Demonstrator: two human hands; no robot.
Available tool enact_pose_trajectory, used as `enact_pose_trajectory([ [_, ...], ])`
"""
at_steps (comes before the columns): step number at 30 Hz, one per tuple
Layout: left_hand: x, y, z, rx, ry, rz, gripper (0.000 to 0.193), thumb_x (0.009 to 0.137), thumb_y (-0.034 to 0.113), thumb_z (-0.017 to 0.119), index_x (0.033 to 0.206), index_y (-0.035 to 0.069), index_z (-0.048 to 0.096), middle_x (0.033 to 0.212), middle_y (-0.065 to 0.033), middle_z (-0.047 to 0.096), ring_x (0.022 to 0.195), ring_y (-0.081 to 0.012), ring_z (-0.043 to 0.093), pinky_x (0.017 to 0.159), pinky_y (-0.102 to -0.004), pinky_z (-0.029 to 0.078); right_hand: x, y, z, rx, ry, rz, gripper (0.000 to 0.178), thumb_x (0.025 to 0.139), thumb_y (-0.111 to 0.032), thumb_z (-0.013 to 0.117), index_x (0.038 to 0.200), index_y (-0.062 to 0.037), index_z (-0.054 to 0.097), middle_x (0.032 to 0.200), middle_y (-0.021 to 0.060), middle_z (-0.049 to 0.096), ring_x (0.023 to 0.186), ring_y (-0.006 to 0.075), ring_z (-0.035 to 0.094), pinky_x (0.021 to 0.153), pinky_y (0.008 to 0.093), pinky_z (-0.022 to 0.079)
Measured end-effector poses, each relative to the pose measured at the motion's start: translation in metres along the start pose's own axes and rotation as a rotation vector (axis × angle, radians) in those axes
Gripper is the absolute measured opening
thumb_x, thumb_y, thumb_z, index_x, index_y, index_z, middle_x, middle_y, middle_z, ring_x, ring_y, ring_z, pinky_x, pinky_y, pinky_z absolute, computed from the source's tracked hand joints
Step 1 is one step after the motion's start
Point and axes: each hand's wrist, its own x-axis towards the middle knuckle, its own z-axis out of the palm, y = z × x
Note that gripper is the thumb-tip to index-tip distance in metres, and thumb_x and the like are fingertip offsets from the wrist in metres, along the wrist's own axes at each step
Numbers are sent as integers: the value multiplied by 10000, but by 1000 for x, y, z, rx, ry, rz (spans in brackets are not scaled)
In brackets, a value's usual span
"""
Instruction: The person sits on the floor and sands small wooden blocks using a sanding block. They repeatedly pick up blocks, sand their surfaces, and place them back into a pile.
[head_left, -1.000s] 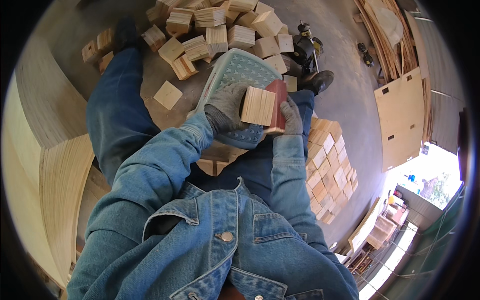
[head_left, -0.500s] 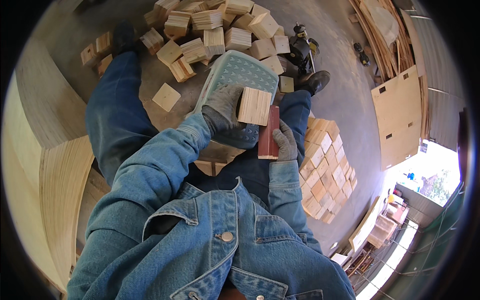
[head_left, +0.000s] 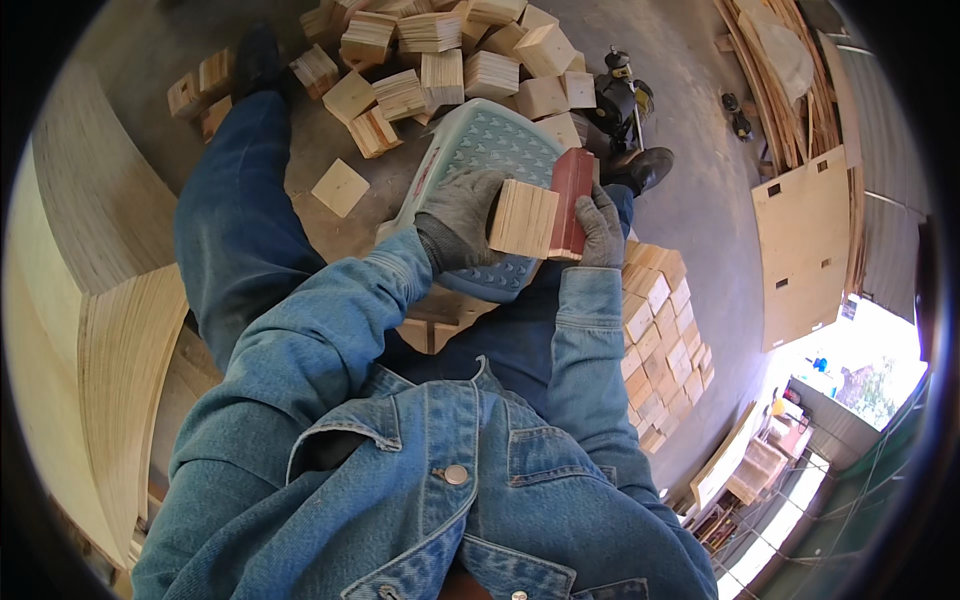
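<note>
My left hand [head_left: 462, 215], in a grey glove, is closed round a plywood block [head_left: 525, 219] with layered edges. In my gloved right hand [head_left: 599, 228] is a dark red sanding block [head_left: 572, 200], longer and narrower than the plywood one. The red face lies against the plywood block's right side, and the fingers wrap its outer edge. Both hands are above a pale blue-green plastic stool [head_left: 490, 140] with a patterned top, between my knees.
A heap of loose plywood blocks [head_left: 430, 35] lies beyond the stool, with a single block [head_left: 340, 188] nearer. Stacked blocks [head_left: 660, 340] stand at my right. A black power tool [head_left: 620, 100] rests by my right shoe. Big curved plywood pieces [head_left: 110, 200] fill the left side.
My right hand has moved up and slightly right with the sanding block, along the plywood block's side. My left hand has shifted a little to the right, and the plywood block has turned slightly.
</note>
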Motion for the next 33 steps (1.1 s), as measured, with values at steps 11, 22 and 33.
enact_pose_trajectory([
  [11,6,-9,7,-1,17,26,945,611,393,919,1424,83,549,1362,-214,611,1296,-413,592,1162,-485,467,-98,32,-27,62,9,91,615,969,-161,768,1482,67,517,1338,181,682,1068,233,729,903,355,634],
  [22,4,-15,11,25,-32,-34,981,652,516,882,1474,136,506,1455,-195,562,1410,-401,517,1272,-499,331,-73,31,-29,17,15,82,568,964,-114,744,1463,70,545,1347,177,684,1095,230,718,954,358,611],
  [33,-1,-4,5,29,-36,-44,1101,588,479,961,1504,119,468,1471,-194,545,1421,-397,507,1288,-482,329,-14,-13,13,-116,64,-43,539,985,-55,729,1467,86,535,1418,205,647,1184,241,696,1019,349,588],
])
